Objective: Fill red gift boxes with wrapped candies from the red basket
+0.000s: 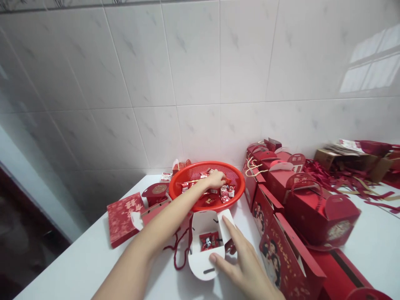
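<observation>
My left hand (216, 179) reaches into a red plastic basket (176, 192) that holds wrapped candies (225, 193). Its fingers point down among the candies, and their tips are hidden. An open box, white inside (200, 225), stands on the table in front of the basket with a few red-wrapped sweets (210, 241) in it. My right hand (239, 254) grips the box's right side, thumb on the front flap and fingers along the side flap. A dark red cord (175, 254) lies left of the box.
Closed red gift boxes (325, 208) and red bags with printed couples (281, 250) line the right side. On the left lie a flat red box (125, 216) and a small round-topped box (155, 193). Ribbons (375, 196) lie far right. A tiled wall (200, 129) rises behind.
</observation>
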Demonstrator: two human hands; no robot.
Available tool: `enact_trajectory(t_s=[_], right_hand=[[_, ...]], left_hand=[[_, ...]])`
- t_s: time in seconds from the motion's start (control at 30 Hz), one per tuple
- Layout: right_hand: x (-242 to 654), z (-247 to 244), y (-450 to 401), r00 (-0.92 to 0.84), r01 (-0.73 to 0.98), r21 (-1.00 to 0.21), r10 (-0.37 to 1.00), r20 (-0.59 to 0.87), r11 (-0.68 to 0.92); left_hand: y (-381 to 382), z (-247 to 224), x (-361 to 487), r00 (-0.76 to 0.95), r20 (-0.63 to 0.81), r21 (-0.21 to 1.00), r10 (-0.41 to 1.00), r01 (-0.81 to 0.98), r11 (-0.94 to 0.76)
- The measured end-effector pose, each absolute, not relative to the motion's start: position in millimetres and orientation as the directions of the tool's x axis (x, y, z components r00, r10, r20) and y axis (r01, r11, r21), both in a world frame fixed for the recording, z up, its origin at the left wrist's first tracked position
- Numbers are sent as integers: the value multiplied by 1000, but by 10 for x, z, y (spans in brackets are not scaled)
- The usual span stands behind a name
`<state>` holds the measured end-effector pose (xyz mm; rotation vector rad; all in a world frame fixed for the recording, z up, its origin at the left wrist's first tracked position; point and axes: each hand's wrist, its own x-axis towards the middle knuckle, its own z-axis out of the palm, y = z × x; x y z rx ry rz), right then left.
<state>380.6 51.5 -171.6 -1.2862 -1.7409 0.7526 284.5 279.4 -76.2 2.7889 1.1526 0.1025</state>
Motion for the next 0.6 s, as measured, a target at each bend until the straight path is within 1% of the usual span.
enact_trajectory(t_s=[0.07,0.2,0.23,0.27,0.3,0.37,0.43,0.47,0.6], right_hand=[[3804,-1724,513,-139,469,-833,956,258,293],[3804,-1726,510,-130,472,-836,960,250,281],[3804,-1721,508,-128,471,-836,960,249,280],[3804,-1714,506,-128,471,-836,960,250,281],[3804,-1707,503,-129,470,-835,959,254,285],[3804,-1698,498,-128,468,-832,955,269,297],[3804,-1701,496,-126,458,-833,950,285,311],[3805,-1707,497,-124,455,-832,948,294,318],[3809,-1735,504,-116,470,-813,938,328,343]], left_hand=[[2750,-636,2728,692,58,265,720,685,-679],[2541,-359,2446,689,113,471,716,597,-649],[2462,-293,2373,690,121,529,714,563,-634],[2371,-231,2302,692,127,635,711,494,-594],[2271,-176,2234,702,122,714,702,429,-553],[2047,-90,2113,744,97,780,661,355,-515],[1814,-48,2016,800,44,769,598,355,-532],[1705,-45,1974,821,27,733,570,372,-570],[1383,-153,1807,861,32,498,507,426,-755]])
